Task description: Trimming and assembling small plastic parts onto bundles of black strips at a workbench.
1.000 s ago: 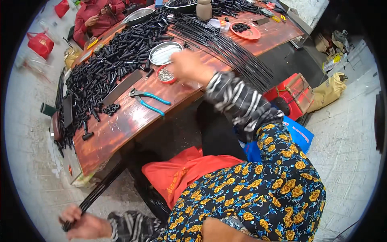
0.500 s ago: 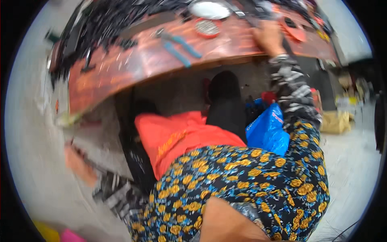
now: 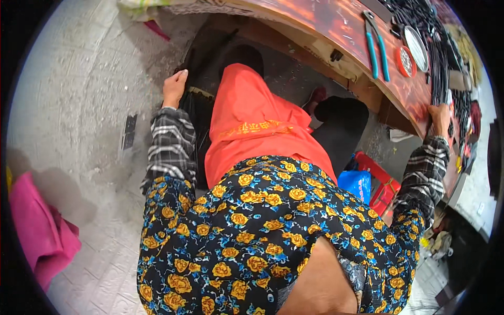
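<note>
Though grips are hard to read, left hand [image 3: 174, 87] on dark bundle [image 3: 195, 113], right hand [image 3: 439, 116] on table edge [image 3: 415, 113].

Two bare hands show: the left hand [image 3: 174, 86] down at the dark bundle on the floor, the right hand [image 3: 439, 114] up on the bench edge. One pair of blue-handled pliers [image 3: 377, 46] lies on the one reddish wooden bench [image 3: 341, 23]. One round metal dish [image 3: 417, 41], one small red round tray [image 3: 405, 61]. One red plastic stool [image 3: 379, 181], one blue bag [image 3: 356, 184], one pink cloth [image 3: 39, 228].

L hand [image 3: 174, 87] now off rod bundle
</note>
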`<state>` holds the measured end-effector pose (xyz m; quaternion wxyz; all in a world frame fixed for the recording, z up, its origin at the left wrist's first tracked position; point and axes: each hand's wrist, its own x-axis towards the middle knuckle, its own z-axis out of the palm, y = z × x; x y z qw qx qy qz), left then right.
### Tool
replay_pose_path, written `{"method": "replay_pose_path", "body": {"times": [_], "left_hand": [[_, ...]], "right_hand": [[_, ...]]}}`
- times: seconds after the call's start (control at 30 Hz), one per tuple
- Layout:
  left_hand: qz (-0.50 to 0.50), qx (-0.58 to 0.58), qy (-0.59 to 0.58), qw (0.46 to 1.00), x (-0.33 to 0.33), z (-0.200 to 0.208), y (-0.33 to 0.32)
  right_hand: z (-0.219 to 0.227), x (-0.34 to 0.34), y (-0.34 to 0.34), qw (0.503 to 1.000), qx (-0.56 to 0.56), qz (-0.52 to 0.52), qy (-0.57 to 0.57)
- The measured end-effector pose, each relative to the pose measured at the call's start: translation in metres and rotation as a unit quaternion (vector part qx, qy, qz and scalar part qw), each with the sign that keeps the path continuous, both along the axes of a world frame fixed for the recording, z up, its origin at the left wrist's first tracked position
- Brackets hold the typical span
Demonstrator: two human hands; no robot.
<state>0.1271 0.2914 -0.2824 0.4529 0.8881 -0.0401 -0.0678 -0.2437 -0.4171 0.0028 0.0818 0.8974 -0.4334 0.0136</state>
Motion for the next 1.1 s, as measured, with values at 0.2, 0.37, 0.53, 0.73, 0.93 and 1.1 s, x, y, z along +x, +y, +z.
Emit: {"method": "replay_pose_path", "body": {"times": [0.2, 0.37, 0.53, 0.73, 0.93, 1.1], "left_hand": [[0.089, 0.151, 0.083, 0.981, -0.017, -0.058, 0.047], [0.161, 0.098, 0.141, 0.972, -0.054, -0.101, 0.095], [0.293, -0.089, 0.364, 0.880, -0.120, -0.022, 0.047], [0.287, -0.088, 0.400, 0.866, -0.180, -0.049, 0.039], [0.134, -0.079, 0.450, 0.879, -0.230, -0.092, 0.055], [-0.205, 0.113, -0.105, 0.967, -0.238, -0.125, 0.057]], "right_hand": [[0.008, -0.007, -0.014, 0.993, 0.058, -0.067, 0.075], [-0.013, -0.017, -0.044, 0.997, -0.055, -0.025, 0.055], [-0.008, -0.028, -0.033, 0.999, -0.050, 0.002, 0.008], [0.008, -0.045, -0.047, 0.992, -0.080, -0.012, 0.092], [0.048, -0.038, -0.079, 0.999, -0.006, 0.006, 0.041], [0.086, -0.064, -0.100, 0.978, 0.137, -0.090, -0.131]]}}
